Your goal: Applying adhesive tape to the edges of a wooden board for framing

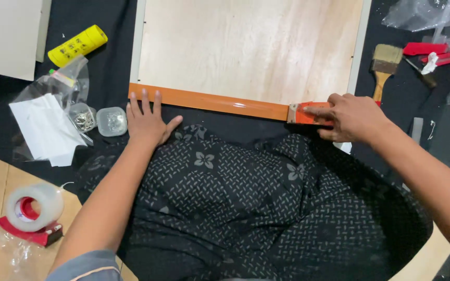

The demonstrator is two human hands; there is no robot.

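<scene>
The right hand presses a red scraper onto the orange edge strip, fingers closed around it. The left hand lies flat and open, holding nothing, fingertips touching the strip's far end.

My left hand lay flat, fingers spread, on the left end of the orange strip along the plywood panel's near edge. At centre right, my right hand pressed a small orange-handled scraper against the strip's right end.

Even, soft overhead light, sharp focus, faint glare on plastic.
</scene>
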